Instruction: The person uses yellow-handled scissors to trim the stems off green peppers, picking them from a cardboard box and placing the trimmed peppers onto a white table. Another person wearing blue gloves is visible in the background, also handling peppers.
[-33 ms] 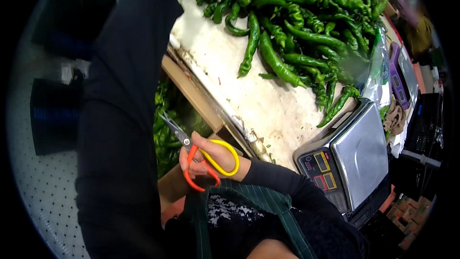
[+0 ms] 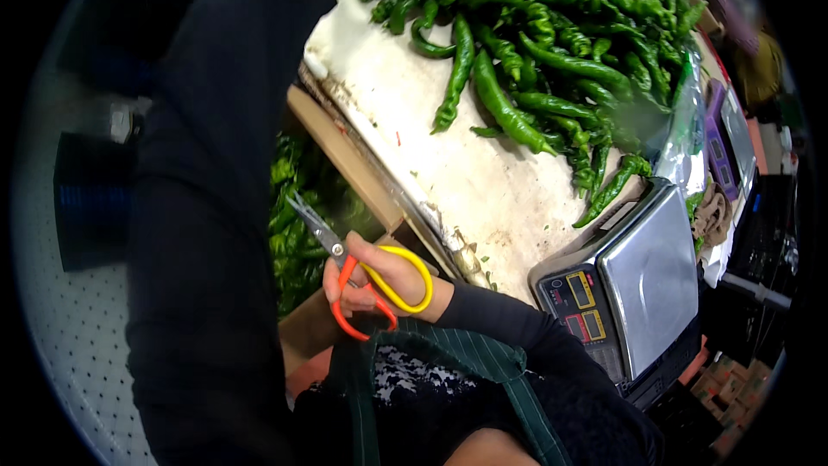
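Note:
My right hand is closed around the handles of a pair of scissors, one loop orange and the other yellow. The metal blades point up and left, slightly apart, over a cardboard box of green peppers. My left arm, in a dark sleeve, reaches up the left side toward the top edge. Its hand is out of view. Beyond my right hand, a large heap of long green peppers lies on a pale, stained tabletop.
A digital scale with a metal pan stands at the table's near right. Behind it are clear plastic bags, a purple scale and a brown cloth. A dark crate sits on the dotted floor at left.
My left sleeve has shifted slightly up and left, showing a little more of the boxed peppers. The scissors stay in my right hand, almost unmoved.

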The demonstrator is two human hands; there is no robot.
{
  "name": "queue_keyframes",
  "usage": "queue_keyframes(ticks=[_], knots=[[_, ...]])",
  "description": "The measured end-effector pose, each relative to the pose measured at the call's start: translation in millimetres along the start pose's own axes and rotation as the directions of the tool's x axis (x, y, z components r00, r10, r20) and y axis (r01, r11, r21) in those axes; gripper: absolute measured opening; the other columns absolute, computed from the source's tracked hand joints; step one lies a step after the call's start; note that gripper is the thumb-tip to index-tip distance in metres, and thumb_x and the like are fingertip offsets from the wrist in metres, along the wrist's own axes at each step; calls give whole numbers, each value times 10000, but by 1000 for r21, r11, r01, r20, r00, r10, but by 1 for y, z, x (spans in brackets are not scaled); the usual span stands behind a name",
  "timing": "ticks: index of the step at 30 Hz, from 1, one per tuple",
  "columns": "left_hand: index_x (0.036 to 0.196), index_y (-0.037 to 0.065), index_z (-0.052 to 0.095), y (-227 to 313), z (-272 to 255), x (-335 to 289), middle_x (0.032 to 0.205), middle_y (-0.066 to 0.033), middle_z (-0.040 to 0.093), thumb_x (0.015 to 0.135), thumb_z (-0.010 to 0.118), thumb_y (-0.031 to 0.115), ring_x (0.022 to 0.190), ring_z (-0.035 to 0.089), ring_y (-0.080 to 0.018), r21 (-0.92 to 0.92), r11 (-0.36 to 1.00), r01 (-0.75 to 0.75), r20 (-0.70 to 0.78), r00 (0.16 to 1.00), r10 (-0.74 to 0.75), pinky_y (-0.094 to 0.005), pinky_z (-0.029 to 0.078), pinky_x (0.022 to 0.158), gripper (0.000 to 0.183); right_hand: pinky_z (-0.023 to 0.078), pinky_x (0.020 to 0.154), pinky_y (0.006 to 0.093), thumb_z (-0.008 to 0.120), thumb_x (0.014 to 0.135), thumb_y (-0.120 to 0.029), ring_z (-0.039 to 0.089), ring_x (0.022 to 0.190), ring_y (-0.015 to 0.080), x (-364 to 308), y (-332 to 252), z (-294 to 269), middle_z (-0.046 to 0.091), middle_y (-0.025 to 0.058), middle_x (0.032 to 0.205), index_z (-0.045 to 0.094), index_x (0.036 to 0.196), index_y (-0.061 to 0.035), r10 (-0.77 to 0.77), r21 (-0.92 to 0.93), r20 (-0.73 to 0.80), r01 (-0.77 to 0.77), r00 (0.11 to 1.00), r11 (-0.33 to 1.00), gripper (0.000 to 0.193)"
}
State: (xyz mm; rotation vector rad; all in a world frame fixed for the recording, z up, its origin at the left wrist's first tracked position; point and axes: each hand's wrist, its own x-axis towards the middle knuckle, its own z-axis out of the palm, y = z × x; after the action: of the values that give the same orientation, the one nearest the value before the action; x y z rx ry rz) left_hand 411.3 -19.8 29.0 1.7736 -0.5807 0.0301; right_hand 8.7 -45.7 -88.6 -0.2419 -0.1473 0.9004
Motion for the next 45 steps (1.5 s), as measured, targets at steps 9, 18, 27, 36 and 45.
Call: queue_keyframes(ticks=[9,18,27,36,45], knots=[[1170,27,592,18,-138,-194,965,-65,637,808,725,174,872,609,-168,349,934,74,259,950,-172,-304,501,764,412,377,607,254,237,965,-640,321,440,105,1,-2,-5,326,-47,468,596,896,-4,-21,-31,-40,20,999,999,733],[1273,-3,527,23,-203,-454,1024,-85,601,810,712,154,910,593,-130,282,646,710,-11,675,-737,-268,499,803,523,363,628,294,241,982,-608,347,499,93,13,-26,-4,316,-74,499,568,903,-23,-158,12,46,158,986,987,675],[1167,-6,602,-79,-176,-547,971,-178,622,770,764,252,882,602,-317,767,267,583,-236,644,-727,-380,485,796,501,362,683,295,292,992,-571,320,470,84,31,-28,-6,344,-73,494,593,906,-16,-121,36,-43,123,992,992,637],[1171,-13,604,-37,-205,-517,1024,-173,656,813,716,157,985,619,-328,781,289,553,-35,502,-864,-384,488,860,412,407,740,331,313,992,-570,330,469,87,35,-29,-5,376,-70,474,582,873,-21,-96,8,-113,97,989,995,623],[1306,11,483,-63,-189,-558,1300,-219,466,726,768,401,1243,441,-357,755,263,601,-109,510,-853,-385,348,1063,755,376,701,315,332,989,-567,311,466,81,38,-30,-2,353,-74,472,581,884,-17,-70,-3,-147,70,987,998,612]])
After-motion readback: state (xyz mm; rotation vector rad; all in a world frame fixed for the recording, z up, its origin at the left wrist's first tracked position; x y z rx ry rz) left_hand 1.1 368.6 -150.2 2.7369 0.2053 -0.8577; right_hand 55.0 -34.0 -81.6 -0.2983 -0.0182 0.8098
